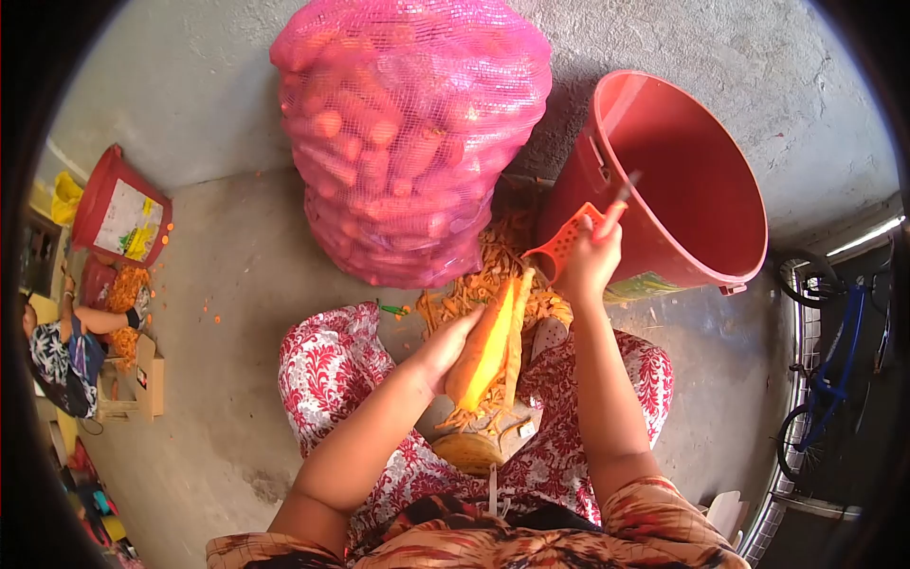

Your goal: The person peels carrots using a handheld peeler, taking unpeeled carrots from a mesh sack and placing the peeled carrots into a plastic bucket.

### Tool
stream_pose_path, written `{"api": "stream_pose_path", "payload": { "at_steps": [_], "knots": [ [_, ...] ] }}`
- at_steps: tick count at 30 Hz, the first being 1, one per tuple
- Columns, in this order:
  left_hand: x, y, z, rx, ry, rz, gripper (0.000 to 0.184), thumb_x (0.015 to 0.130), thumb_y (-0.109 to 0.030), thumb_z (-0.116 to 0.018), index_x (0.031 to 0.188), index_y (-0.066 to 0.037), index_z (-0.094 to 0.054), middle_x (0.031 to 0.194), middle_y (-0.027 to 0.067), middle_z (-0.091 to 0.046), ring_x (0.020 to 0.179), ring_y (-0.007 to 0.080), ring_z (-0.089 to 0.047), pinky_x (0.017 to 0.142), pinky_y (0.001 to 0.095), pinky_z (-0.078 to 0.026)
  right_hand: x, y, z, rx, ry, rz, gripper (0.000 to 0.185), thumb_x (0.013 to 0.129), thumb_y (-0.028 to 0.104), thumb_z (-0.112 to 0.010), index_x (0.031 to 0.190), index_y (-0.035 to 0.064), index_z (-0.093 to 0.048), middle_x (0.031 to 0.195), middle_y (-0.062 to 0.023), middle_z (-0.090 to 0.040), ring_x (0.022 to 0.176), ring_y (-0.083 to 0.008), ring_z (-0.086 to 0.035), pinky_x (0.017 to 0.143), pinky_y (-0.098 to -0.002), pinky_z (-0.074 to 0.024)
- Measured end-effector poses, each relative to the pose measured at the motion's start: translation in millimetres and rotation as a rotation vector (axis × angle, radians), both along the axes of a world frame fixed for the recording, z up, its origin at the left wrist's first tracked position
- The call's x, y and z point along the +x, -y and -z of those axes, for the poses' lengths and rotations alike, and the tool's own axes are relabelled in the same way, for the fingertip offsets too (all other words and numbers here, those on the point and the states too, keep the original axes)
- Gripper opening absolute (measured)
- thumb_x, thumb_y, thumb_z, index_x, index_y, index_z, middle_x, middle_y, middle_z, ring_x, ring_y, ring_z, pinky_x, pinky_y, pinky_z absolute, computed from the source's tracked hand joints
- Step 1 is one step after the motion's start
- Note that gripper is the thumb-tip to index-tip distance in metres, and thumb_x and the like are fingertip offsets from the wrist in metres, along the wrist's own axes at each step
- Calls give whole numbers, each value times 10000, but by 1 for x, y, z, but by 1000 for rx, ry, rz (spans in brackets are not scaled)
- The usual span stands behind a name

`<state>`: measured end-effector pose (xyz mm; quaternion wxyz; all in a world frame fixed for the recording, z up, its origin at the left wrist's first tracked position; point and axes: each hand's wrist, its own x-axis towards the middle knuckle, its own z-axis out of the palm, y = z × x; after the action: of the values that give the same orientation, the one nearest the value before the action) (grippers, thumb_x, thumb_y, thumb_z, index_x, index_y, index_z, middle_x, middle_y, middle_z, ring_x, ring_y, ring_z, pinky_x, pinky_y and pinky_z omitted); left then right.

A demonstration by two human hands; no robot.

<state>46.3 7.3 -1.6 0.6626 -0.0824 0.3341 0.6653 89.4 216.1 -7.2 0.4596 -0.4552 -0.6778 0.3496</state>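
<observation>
My left hand (450, 351) is wrapped round a large orange-yellow vegetable (488, 356), which slants upward between my knees. A long strip of peel hangs along its right side. In my right hand (590, 266) is a red-orange peeler (559, 245) with holes in its flat part, held close to the vegetable's upper end. Orange peelings (464, 299) lie in a heap on the floor beyond and beneath the vegetable. Below it sits a round yellowish piece (467, 453), partly hidden by peelings.
A pink mesh sack (408, 142) full of carrots stands ahead. To its right is a big red bucket (682, 180). Another red bucket (121, 209), a seated person (71, 346) and a cardboard box (149, 375) are at the left. A blue bicycle (834, 370) stands far right.
</observation>
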Motion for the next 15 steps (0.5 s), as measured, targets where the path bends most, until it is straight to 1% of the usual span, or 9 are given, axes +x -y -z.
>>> {"api": "stream_pose_path", "payload": {
  "at_steps": [1,3,4,5,7,8,9,12,15],
  "knots": [
    [-4,0,-3,77,57,8,434,885,-403,-336,1065,-34,-479,922,102,-572,753,226,-574,723,396,-483,1,-4,1,-82,-133,-24,210,782,155,-590,844,-15,-484,660,-110,-538,562,-194,-516,550,-302,-424],
    [-15,6,-7,229,183,16,434,887,-390,-336,1074,-23,-474,919,105,-568,763,240,-571,738,428,-476,0,9,-8,-131,-301,-200,196,808,155,-572,909,-1,-509,737,-32,-545,612,-110,-504,559,-255,-426],
    [-20,6,5,251,199,-30,426,885,-375,-341,1096,-27,-466,911,105,-566,761,248,-569,751,472,-465,1,29,-30,-312,-346,-287,195,809,151,-572,924,9,-503,740,-26,-540,613,-98,-502,554,-241,-425],
    [-23,5,3,266,239,-84,399,884,-357,-346,1092,-40,-474,943,113,-565,776,264,-575,727,463,-479,2,50,-50,-497,-387,-375,196,810,147,-572,939,19,-498,743,-19,-535,614,-86,-500,549,-227,-424],
    [-24,3,4,239,184,-144,376,883,-342,-349,1092,-58,-482,959,107,-574,766,257,-588,675,432,-504,3,82,-64,-520,-409,-452,217,812,134,-558,977,18,-478,721,0,-519,590,-66,-473,531,-190,-382],
    [-23,2,1,245,183,-139,377,880,-343,-354,1092,-58,-482,958,105,-578,761,251,-592,654,417,-509,5,91,-67,-539,-428,-520,262,807,140,-576,1002,13,-455,771,-9,-524,640,-68,-486,577,-196,-398],
    [-22,2,-3,250,183,-132,378,878,-344,-359,1092,-57,-482,957,103,-581,755,245,-596,633,402,-515,2,95,-63,-487,-459,-535,217,807,100,-572,970,33,-445,777,-14,-521,650,-69,-502,580,-201,-427],
    [-21,3,-5,217,146,-97,380,872,-348,-375,1084,-52,-483,904,98,-595,711,226,-604,580,372,-520,4,105,-67,-475,-442,-600,210,796,69,-574,957,18,-449,792,-18,-519,685,-76,-502,610,-220,-436],
    [-16,3,-13,158,-10,3,374,862,-352,-399,1031,-31,-491,798,121,-595,655,242,-601,544,354,-508,5,87,-48,-282,-260,-562,207,776,46,-578,944,15,-460,788,-24,-518,698,-93,-503,626,-236,-439]
  ]
}}
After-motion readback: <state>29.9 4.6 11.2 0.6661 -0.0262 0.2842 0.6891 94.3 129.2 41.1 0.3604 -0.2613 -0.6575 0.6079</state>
